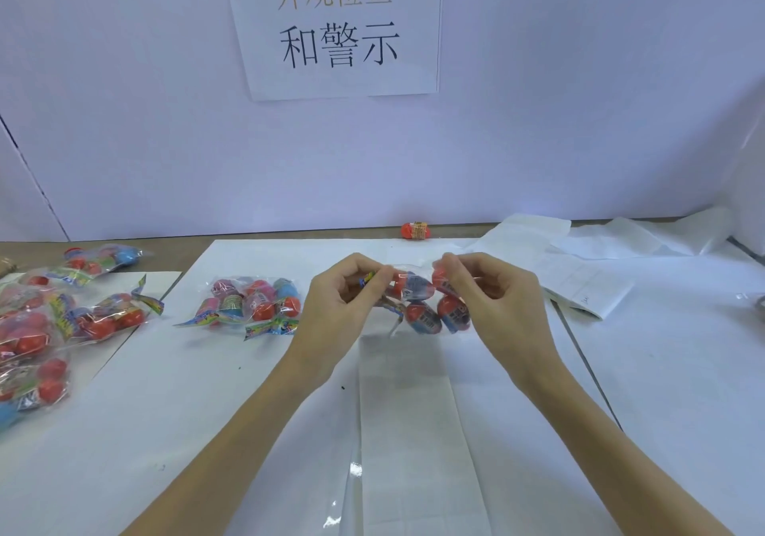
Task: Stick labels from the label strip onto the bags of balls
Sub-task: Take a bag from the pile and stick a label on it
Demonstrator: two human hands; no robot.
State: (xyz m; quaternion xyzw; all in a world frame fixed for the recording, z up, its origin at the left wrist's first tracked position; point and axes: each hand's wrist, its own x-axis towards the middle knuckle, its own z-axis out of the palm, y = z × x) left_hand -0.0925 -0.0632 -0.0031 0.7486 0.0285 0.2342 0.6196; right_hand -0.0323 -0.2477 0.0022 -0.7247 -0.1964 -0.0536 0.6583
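A clear bag of red-and-blue balls point(426, 308) hangs a little above the table between both hands. My left hand point(343, 299) pinches the bag's left end by its colourful header. On the other side, my right hand point(492, 291) pinches the top right edge of the same bag. The label strip point(410, 423), a long white sheet of small labels, lies flat on the table under and in front of the bag. Another bag of balls point(252, 303) rests on the white paper left of my hands.
Several more bags of balls point(54, 320) are heaped at the table's left edge. A single red ball point(415, 230) sits by the back wall. White paper sheets and backing point(579, 262) lie at the right. A printed sign point(337, 26) hangs on the wall.
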